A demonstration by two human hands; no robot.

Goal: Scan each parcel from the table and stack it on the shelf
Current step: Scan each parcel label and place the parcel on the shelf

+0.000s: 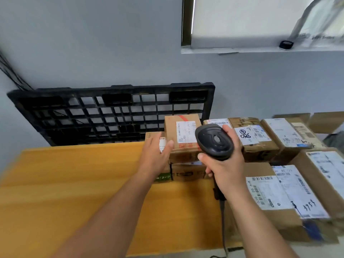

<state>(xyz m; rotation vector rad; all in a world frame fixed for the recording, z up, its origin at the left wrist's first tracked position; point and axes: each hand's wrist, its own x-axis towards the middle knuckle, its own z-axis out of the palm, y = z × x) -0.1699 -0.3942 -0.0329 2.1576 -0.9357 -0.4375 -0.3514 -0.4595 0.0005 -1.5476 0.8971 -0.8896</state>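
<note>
**A box is touched and a scanner is held**

The left hand [156,155] is stretched out to the top box [183,135]. Its fingers [152,142] are kept nearly straight and a little spread, along the left side of the box. The thumb is laid on the near left corner of the box. The box is touched but not wrapped by the hand.

The top box is set on a lower box [188,173], at the back of the yellow table [74,192]. A white label is stuck on its top. A small box [149,135] is partly hidden behind the left fingers. It cannot be told if that one is touched too.

The scanner [214,141] is held tight in the right hand [226,168]. All the fingers are curled round its handle. Its round black head is held up just to the right of the top box's label. A dark cable [222,216] is seen hanging down from the handle.

The two hands are kept near each other but are not touching.

More boxes [266,198] with labels are packed close together on the right side. A black pallet [111,112] is leaned on the grey wall [93,43] behind the table.
</note>
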